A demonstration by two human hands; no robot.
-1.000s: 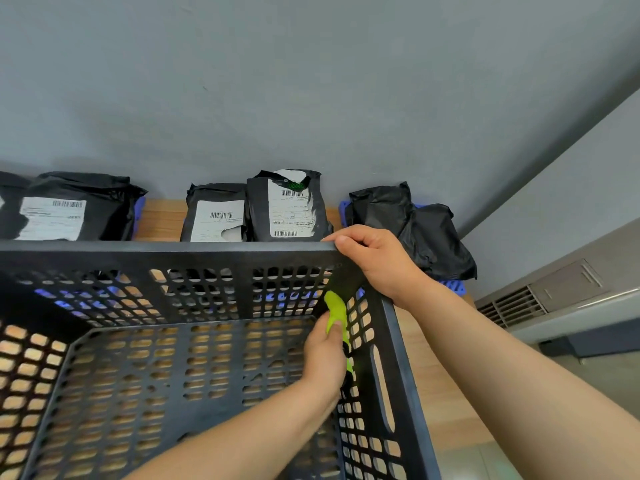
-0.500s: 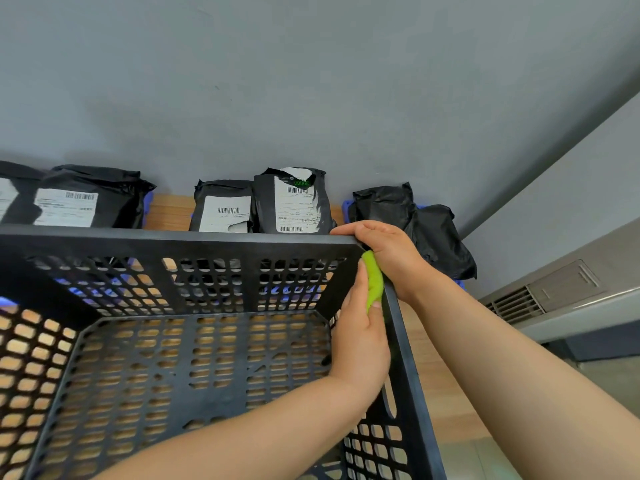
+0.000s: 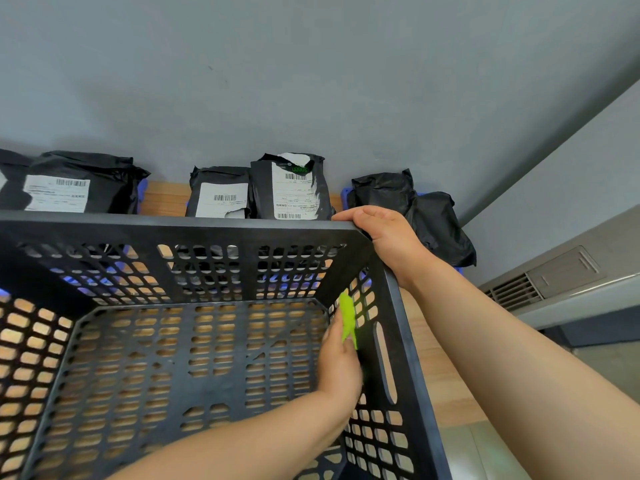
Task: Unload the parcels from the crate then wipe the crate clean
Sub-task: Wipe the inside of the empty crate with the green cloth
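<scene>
A black perforated plastic crate [image 3: 173,233] fills the lower left of the view, tilted toward me, with nothing inside. My left hand [image 3: 337,362] is inside it and presses a bright green cloth [image 3: 347,317] against the inner face of the right wall, beside the long handle slot. My right hand [image 3: 384,237] grips the far right corner of the crate's rim. Black parcels with white labels [image 3: 289,188] [image 3: 221,197] [image 3: 65,183] stand in a row against the wall behind the crate.
A crumpled black bag [image 3: 415,209] lies on a blue tray at the right end of the wooden surface [image 3: 162,199]. The grey wall rises behind. A grey unit with a vent grille [image 3: 554,282] stands lower right.
My left hand has slid the green cloth down the right wall from the rim corner. The right hand keeps its hold on the corner, and the crate's far edge has lifted slightly.
</scene>
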